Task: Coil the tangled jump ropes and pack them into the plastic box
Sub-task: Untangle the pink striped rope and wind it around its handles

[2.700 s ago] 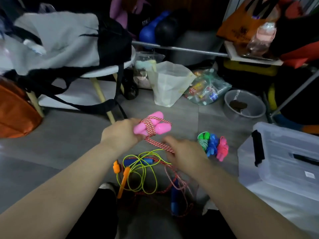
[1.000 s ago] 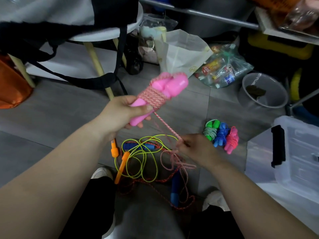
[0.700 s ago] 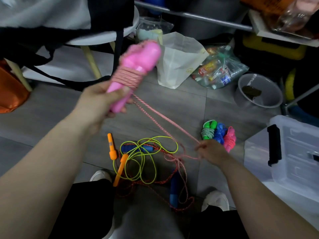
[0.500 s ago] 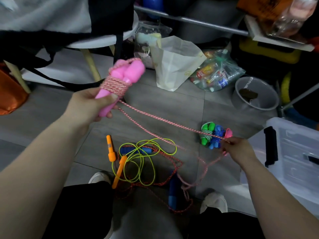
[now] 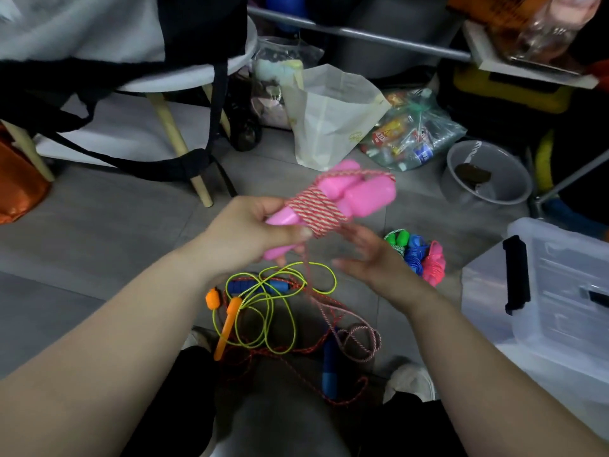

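My left hand (image 5: 250,232) grips the pink jump-rope handles (image 5: 359,192), held side by side with red-white rope wound around their middle. The rope's loose end (image 5: 349,328) hangs down to the floor. My right hand (image 5: 372,258) hovers just below the handles with straight fingers, holding nothing. On the floor between my feet lies a tangle: a yellow-green rope (image 5: 270,308) with orange handles (image 5: 227,321) and a red rope with blue handles (image 5: 329,367). Three coiled ropes, green, blue and pink (image 5: 418,255), lie to the right. The clear plastic box (image 5: 560,291) with black latches stands at right.
A round white table (image 5: 184,80) with a grey bag and black straps stands at the back left. A pale paper bag (image 5: 329,120), a clear bag of small items (image 5: 412,133) and a grey bowl (image 5: 487,176) sit behind. An orange bag (image 5: 16,183) lies far left.
My right hand has let go of the rope it was pulling out to the right and moved back under the handles. My left hand brought the handles lower and to the right.
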A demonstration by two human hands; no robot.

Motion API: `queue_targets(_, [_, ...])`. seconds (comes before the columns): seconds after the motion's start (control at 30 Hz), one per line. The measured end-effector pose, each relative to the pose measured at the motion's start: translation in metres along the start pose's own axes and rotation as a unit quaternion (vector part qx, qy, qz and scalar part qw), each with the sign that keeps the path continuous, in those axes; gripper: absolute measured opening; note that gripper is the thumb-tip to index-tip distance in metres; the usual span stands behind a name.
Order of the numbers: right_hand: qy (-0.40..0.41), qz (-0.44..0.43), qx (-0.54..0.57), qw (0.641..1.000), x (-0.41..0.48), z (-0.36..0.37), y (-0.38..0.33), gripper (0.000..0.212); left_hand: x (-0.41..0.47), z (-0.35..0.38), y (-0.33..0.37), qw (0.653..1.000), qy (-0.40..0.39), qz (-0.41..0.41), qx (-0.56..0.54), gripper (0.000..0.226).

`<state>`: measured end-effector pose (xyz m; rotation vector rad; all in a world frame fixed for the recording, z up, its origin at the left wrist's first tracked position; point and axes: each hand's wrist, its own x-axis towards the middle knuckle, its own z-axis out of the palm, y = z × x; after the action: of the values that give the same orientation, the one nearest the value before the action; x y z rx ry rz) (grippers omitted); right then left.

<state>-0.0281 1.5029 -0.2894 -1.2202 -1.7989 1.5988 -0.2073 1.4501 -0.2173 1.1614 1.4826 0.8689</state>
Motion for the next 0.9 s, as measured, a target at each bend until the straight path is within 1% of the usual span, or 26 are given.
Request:
queue_targets(0.07, [-0.079, -0.022, 0.108, 0.991, 0.001, 0.018, -0.015, 0.043, 0.001, 0.009, 0.003, 0.999, -0.018, -0.006, -0.03, 0.011])
queue_targets(0.1, [-0.101, -0.018, 0.139, 0.985, 0.002, 0.024, -0.018, 0.034, 0.003, 0.012, 0.003, 0.999, -0.017, -0.004, -0.039, 0.01])
queue_targets(0.17, [-0.12, -0.012, 0.149, 0.981, 0.001, 0.031, -0.023, 0.02, 0.007, 0.011, 0.003, 1.0, 0.0, 0.005, -0.029, 0.008])
queue_targets(0.23, [-0.095, 0.017, 0.127, 0.987, 0.002, 0.026, -0.022, 0.014, 0.012, 0.004, 0.0, 1.0, 0.025, 0.01, -0.016, 0.01])
queue_targets(0.33, [-0.021, 0.064, 0.097, 0.993, 0.001, 0.002, -0.017, 0.022, 0.016, -0.009, -0.007, 0.998, 0.064, -0.003, -0.012, 0.011])
queue_targets(0.4, [-0.001, 0.078, 0.043, 0.996, -0.001, -0.011, -0.015, 0.023, 0.016, -0.015, -0.012, 0.996, 0.085, -0.012, -0.009, 0.01])
queue_targets(0.47, [-0.007, 0.078, -0.031, 0.996, -0.006, -0.015, -0.015, 0.018, 0.017, -0.019, -0.018, 0.994, 0.104, -0.019, -0.011, 0.008])
queue_targets(0.53, [-0.043, 0.054, -0.11, 0.992, -0.012, -0.008, -0.018, 0.011, 0.017, -0.021, -0.024, 0.993, 0.113, -0.023, 0.016, 0.002])
queue_targets(0.57, [-0.072, 0.037, -0.146, 0.986, -0.015, -0.002, -0.021, 0.008, 0.019, -0.021, -0.028, 0.992, 0.115, -0.025, 0.049, 0.003])
queue_targets(0.63, [-0.122, 0.004, -0.244, 0.962, -0.022, 0.01, -0.029, 0.003, 0.021, -0.021, -0.036, 0.985, 0.112, -0.04, 0.125, 0.005])
queue_targets(0.67, [-0.132, -0.018, -0.312, 0.941, -0.024, 0.015, -0.034, 0.007, 0.023, -0.019, -0.04, 0.979, 0.111, -0.052, 0.165, 0.005])
queue_targets(0.73, [-0.135, -0.051, -0.435, 0.889, -0.027, 0.024, -0.041, 0.021, 0.026, -0.015, -0.044, 0.961, 0.105, -0.081, 0.242, 0.013])
queue_targets(0.77, [-0.125, -0.068, -0.465, 0.874, -0.027, 0.026, -0.043, 0.023, 0.027, -0.013, -0.046, 0.951, 0.093, -0.095, 0.28, 0.018])
queue_targets(0.8, [-0.114, -0.083, -0.478, 0.867, -0.027, 0.027, -0.044, 0.023, 0.027, -0.01, -0.047, 0.939, 0.071, -0.105, 0.318, 0.023])
queue_targets(0.9, [-0.059, -0.1, -0.463, 0.879, -0.024, 0.023, -0.044, 0.026, 0.026, -0.004, -0.049, 0.912, -0.024, -0.111, 0.395, 0.029])
